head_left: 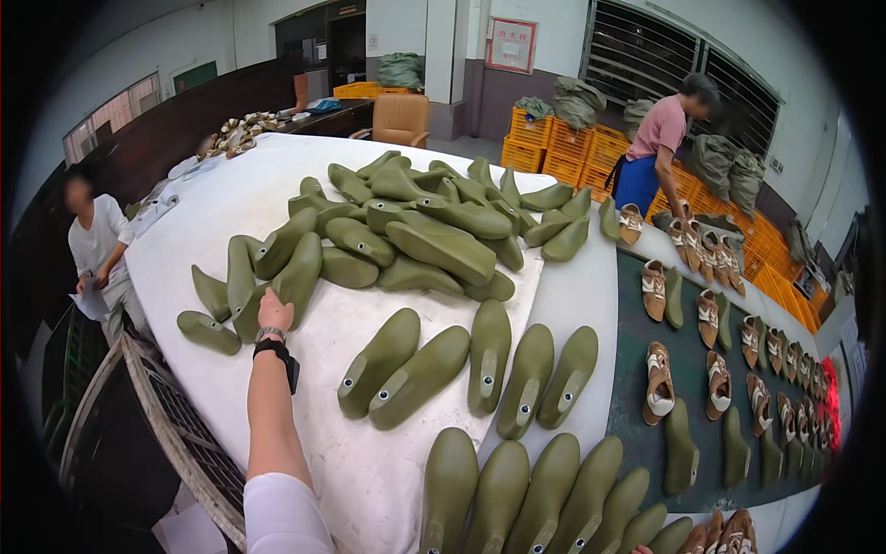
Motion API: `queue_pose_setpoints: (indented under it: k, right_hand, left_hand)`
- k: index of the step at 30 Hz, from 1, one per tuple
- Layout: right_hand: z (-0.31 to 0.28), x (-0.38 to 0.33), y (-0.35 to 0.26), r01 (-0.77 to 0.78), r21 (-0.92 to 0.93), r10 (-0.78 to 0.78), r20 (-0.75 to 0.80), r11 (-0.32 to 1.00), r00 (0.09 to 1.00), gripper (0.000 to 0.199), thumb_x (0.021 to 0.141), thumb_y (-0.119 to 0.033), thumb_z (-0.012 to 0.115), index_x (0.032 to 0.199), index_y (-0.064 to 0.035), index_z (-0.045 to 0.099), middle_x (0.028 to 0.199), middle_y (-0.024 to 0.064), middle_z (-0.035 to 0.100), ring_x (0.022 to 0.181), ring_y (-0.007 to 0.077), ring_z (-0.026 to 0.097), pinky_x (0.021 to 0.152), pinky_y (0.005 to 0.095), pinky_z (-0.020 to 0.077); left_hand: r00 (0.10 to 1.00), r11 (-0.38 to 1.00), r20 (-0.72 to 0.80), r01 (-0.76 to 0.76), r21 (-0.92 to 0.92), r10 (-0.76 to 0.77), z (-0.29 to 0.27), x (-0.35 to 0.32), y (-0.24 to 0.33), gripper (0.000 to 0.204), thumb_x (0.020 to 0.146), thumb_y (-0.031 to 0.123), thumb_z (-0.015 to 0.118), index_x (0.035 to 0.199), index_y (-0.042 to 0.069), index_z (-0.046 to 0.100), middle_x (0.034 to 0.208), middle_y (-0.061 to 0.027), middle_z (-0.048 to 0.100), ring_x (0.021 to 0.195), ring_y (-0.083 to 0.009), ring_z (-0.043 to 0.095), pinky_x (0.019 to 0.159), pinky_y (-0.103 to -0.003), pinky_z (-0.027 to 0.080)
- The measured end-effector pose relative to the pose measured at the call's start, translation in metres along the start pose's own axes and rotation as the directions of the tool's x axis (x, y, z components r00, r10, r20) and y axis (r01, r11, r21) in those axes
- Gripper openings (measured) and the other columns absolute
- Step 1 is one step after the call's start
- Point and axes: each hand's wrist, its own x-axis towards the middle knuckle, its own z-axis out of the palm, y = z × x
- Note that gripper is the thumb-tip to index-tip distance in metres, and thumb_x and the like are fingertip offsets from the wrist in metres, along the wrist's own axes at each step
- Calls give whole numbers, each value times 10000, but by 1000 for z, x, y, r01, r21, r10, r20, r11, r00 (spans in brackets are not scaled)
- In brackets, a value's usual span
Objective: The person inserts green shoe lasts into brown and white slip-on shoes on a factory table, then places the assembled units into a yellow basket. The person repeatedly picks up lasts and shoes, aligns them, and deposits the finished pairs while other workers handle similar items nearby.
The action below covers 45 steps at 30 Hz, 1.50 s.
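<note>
My left arm reaches over the white-covered table. At the left side of a heap of green shoe lasts, my left hand (273,312) has its fingers closed on a shoe last (249,317); part of that last is hidden behind the hand. Another shoe last (300,274) lies right against the hand, and a single one (208,332) rests just to its left. Of my right hand (640,550), only a bit of the fingers shows at the bottom edge, beside a row of shoe lasts (503,494) laid side by side. Its grip is hidden.
Paired lasts (401,365) lie in front of the heap (443,231). To the right, a dark green conveyor belt (632,369) carries brown-and-white shoes (659,383) and lasts. One person (655,138) handles shoes at the far right; another (97,240) sits at left. A rimmed cart (166,425) stands near my left arm.
</note>
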Motion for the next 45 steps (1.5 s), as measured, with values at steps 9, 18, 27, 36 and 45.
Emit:
queue_pose_setpoints:
  k: [9, 18, 27, 36, 45]
  right_hand:
    - [-1, 8, -8, -6, -21, 6, -19, 1000, 1000, 244, 892, -147, 555, 1093, -44, 646, 1155, 160, 628, 1046, 356, 569, 946, 440, 411]
    - [-11, 7, -11, -27, -38, 27, -8, 999, 1000, 239, 895, -163, 566, 1084, -45, 652, 1150, 142, 633, 1030, 341, 577, 927, 428, 428]
    - [-8, 8, -13, -8, -25, 6, -72, 1000, 997, 231, 905, -169, 560, 1081, -50, 651, 1136, 138, 637, 1015, 338, 579, 926, 415, 431]
    - [0, 12, -11, 28, -7, -28, -50, 1000, 998, 242, 893, -137, 541, 1073, -18, 651, 1128, 172, 638, 1018, 366, 583, 908, 433, 437]
    - [12, 8, 0, 54, -33, -57, -95, 998, 994, 234, 912, -114, 520, 1081, -15, 648, 1135, 195, 629, 1043, 376, 579, 933, 443, 428]
  left_hand:
    - [998, 1000, 64, -24, 11, 23, -23, -45, 12, 419, 706, 251, 732, 967, -44, 589, 898, -273, 654, 877, -425, 637, 794, -458, 516]
    - [745, 918, 618, 18, -397, 253, -68, -154, 52, 665, 720, 196, 721, 1299, 6, 455, 1150, -156, 605, 1020, -239, 591, 859, -350, 485]
    - [791, 857, 586, 169, -486, 176, -7, -203, 120, 772, 752, 166, 630, 1423, 22, 276, 1228, -250, 556, 1127, -355, 561, 963, -385, 446]
    - [713, 716, 590, 177, -676, 380, 4, -189, 138, 740, 796, 177, 630, 1442, 49, 292, 1276, -154, 522, 1139, -215, 506, 972, -330, 411]
    - [969, 976, -193, -116, 185, 152, -39, -15, -11, 423, 745, 106, 571, 1156, 13, 534, 1187, -222, 545, 1157, -385, 474, 907, -462, 452]
